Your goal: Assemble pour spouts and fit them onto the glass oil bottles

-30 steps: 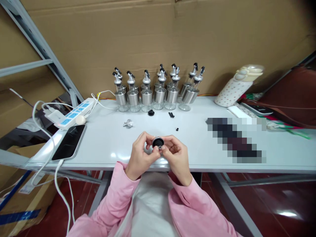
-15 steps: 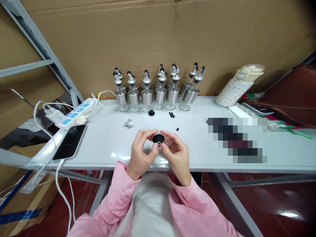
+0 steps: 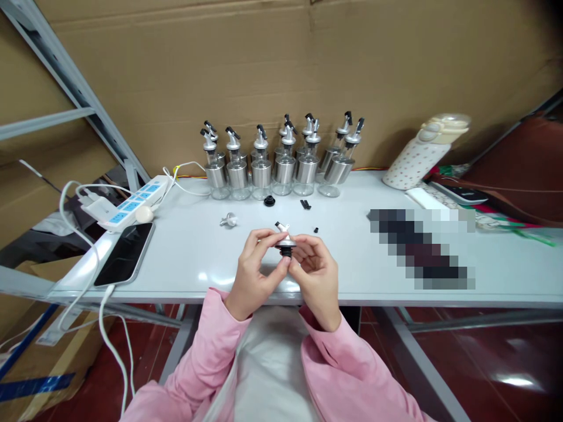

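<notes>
Between my two hands is a silver pourer top [image 3: 287,242] with a black ribbed stopper below and a spout with a dark tip pointing up. My left hand [image 3: 256,272] pinches it from the left, fingers on the silver rim and thumb at the stopper. From the right, my right hand [image 3: 315,278] closes its fingers and thumb on the same piece. Beyond my hands lie a silver spout piece [image 3: 229,220], a black stopper [image 3: 269,201], black levers [image 3: 305,204] and a tiny black part [image 3: 316,230].
Several glass bottles with steel bands [image 3: 261,174] stand along the cardboard wall. On the left are a power strip [image 3: 136,202], cables and a phone [image 3: 125,253]. A dotted flask [image 3: 417,155] and a blurred dark object [image 3: 416,243] are on the right.
The pourer top in my hands has been tilted: its underside faced me before, and now its spout points up with the black stopper below. My hands have barely moved.
</notes>
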{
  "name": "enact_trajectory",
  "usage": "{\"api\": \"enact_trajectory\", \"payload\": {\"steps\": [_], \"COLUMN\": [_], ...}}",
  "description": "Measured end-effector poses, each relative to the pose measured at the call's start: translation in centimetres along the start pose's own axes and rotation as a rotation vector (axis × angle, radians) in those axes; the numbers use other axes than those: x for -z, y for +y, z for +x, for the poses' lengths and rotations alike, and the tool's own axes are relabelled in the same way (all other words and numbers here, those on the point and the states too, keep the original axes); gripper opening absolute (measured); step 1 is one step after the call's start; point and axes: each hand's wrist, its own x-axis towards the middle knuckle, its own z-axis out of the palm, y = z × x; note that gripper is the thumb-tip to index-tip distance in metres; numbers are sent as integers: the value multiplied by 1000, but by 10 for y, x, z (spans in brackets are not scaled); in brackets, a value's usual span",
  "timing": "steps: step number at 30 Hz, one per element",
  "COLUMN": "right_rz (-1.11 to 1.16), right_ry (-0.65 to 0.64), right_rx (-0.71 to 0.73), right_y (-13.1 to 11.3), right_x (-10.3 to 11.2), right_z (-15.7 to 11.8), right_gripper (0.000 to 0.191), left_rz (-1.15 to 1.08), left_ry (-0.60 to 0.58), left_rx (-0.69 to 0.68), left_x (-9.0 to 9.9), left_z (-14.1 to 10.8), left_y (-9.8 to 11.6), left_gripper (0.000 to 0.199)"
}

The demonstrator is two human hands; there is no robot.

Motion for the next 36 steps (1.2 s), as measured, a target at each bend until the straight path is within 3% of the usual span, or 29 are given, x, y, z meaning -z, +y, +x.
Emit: {"api": "enact_trajectory", "payload": {"steps": [8, 15, 17, 20, 24, 26, 30, 33, 36], "right_rz": [19, -85, -165, -364, -757, -1035, -1614, -1748, -1727], "right_ry": [-6, 35, -8, -170, -352, -388, -462, -476, -475], "right_rx": [-24, 57, 129, 303, 479, 448, 188, 31, -18], "right_y": [2, 5, 5, -4, -31, -43, -46, -29, -11], "right_x": [2, 3, 1, 0, 8, 18, 38, 49, 54], "right_z": [-3, -2, -4, -2, 26, 52, 113, 147, 162], "right_gripper": [22, 19, 20, 27, 25, 22, 24, 22, 24], "left_rz": [20, 33, 47, 59, 35, 14, -13, -1, -19], "left_ry": [-14, 10, 70, 218, 307, 297, 242, 183, 164], "left_rx": [-7, -7, -10, 16, 44, 38, 70, 104, 122], "left_x": [2, 1, 0, -2, -3, -4, -5, -4, -4], "left_z": [0, -1, -2, -3, -3, -2, -3, -2, -2], "left_y": [-1, 0, -2, -5, -8, -8, -7, -5, -4], "left_gripper": [37, 32, 31, 30, 31, 33, 31, 30, 30]}}
